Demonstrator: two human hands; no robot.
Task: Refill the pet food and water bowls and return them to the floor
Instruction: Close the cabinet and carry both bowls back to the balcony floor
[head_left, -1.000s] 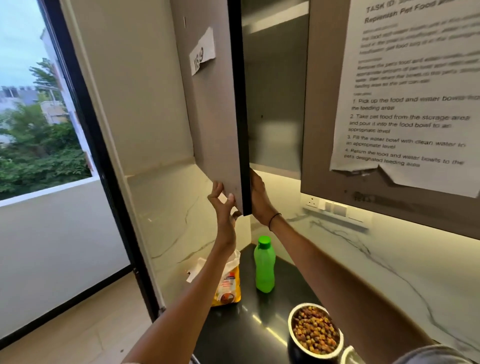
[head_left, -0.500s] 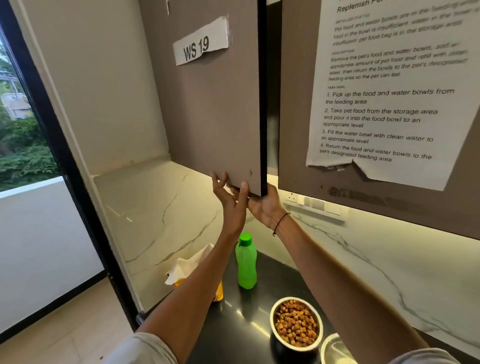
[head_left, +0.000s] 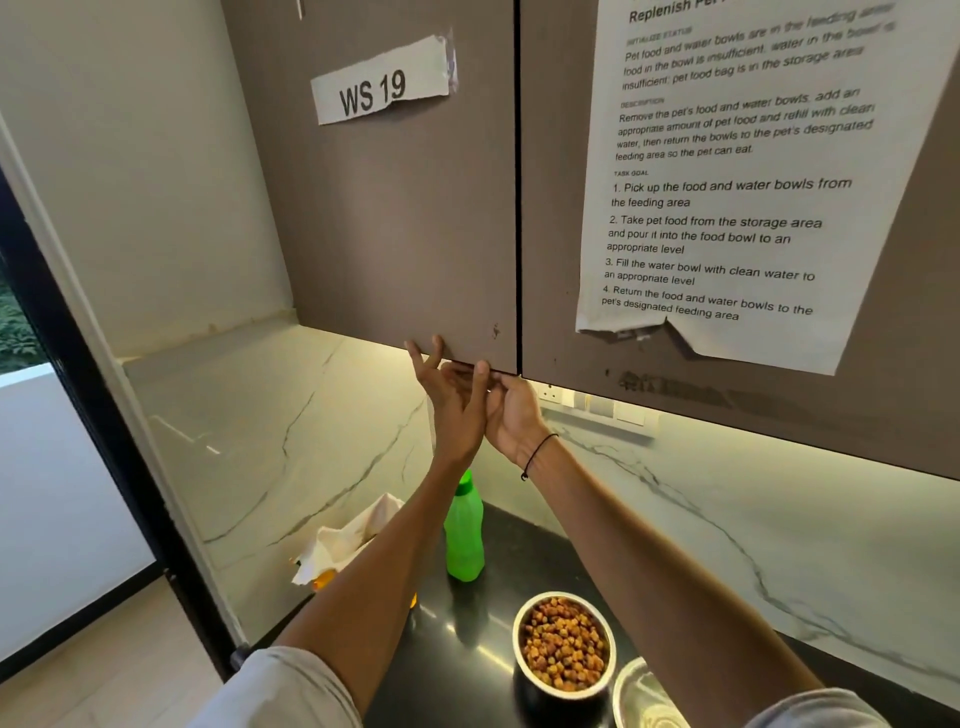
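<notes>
Cabinet door (head_left: 405, 208) went from ajar to flush shut. Head view: left hand (head_left: 452, 400) open, fingertips on the door's bottom edge; right hand (head_left: 511, 410) just behind it, fingers loosely curled under that edge, gripping nothing. Best let go gently so it doesn't bounce. Food bowl (head_left: 565, 643), full of kibble, sits well below the hands on the counter (head_left: 467, 675); water bowl (head_left: 636, 696) beside it; green bottle (head_left: 463, 530) directly beneath.
</notes>
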